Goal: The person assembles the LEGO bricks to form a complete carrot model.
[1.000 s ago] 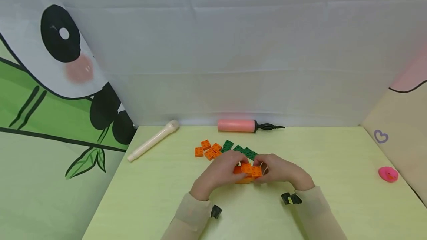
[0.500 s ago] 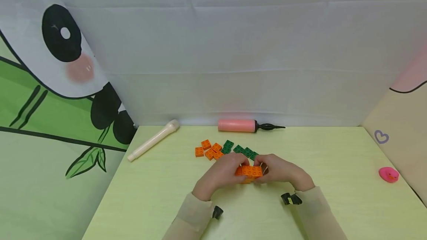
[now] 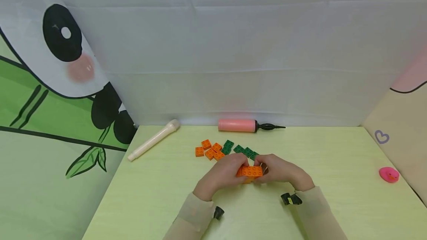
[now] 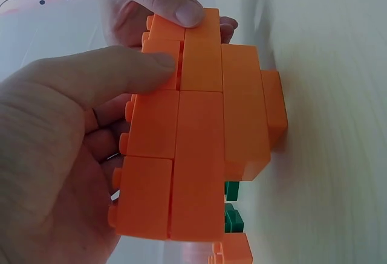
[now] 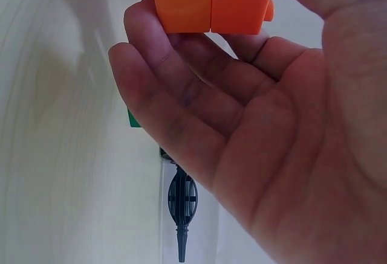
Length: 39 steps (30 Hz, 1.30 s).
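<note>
Both hands hold a stack of orange toy building bricks [image 3: 252,171] low over the near middle of the table. My left hand [image 3: 221,173] grips its left part; in the left wrist view the left thumb [image 4: 130,70] presses on a small upper brick, with a thin gap showing under that brick. From the other end my right hand [image 3: 281,171] pinches the stack between thumb and fingers. The stack is wide at the top and steps in narrower below. Its far side is hidden by the fingers. Loose orange bricks [image 3: 210,154] and green bricks [image 3: 248,152] lie just beyond the hands.
At the back edge lies a pink hand pump [image 3: 237,125] with a black nozzle. A pale stick with a knobbed end [image 3: 153,140] lies at the back left. Far right is a pink toy duck [image 3: 389,174]. Fabric walls [image 3: 247,95] enclose the table [image 3: 140,203].
An orange brick that stood raised on the stack's top has gone down level with its neighbour. My left hand has shifted slightly right; the right hand has hardly moved.
</note>
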Available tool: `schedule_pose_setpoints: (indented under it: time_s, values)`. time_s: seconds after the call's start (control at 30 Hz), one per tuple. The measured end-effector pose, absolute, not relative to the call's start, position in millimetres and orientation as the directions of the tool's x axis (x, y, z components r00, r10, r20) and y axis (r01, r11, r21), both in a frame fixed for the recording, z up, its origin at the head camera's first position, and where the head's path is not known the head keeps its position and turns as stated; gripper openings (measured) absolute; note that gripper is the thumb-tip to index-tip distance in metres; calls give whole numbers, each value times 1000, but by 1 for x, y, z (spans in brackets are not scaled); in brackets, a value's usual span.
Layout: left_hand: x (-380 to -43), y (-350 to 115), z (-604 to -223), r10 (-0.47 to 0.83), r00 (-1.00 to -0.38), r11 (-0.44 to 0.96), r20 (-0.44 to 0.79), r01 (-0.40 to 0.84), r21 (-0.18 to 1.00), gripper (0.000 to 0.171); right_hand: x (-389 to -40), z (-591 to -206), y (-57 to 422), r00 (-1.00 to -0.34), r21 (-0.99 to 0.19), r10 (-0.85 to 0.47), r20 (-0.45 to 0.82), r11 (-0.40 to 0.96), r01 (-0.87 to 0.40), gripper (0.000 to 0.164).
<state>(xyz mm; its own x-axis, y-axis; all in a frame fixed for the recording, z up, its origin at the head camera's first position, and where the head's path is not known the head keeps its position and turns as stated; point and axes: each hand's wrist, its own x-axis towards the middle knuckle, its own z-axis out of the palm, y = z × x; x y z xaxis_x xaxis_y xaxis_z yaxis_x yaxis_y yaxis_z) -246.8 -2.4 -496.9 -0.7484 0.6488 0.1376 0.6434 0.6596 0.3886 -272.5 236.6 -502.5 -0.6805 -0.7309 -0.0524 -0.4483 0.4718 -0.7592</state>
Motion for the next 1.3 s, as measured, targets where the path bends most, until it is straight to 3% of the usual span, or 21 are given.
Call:
schedule_pose_setpoints:
  time_s: [0.47, 0.83, 1.3]
  values:
    - [-244, 2, -495, 673, -718, 678, 178, 695, 238, 25, -274, -504, 237, -672, -749, -740, -29, 462, -476, 29]
    - [-247, -1, -500, 636, -760, 678, 135, 634, 373, 26, -273, -502, 236, -668, -756, -744, -20, 448, -476, 28]
    - [-248, -6, -502, 647, -750, 640, 133, 630, 440, 29, -270, -503, 235, -683, -744, -729, -44, 480, -464, 28]
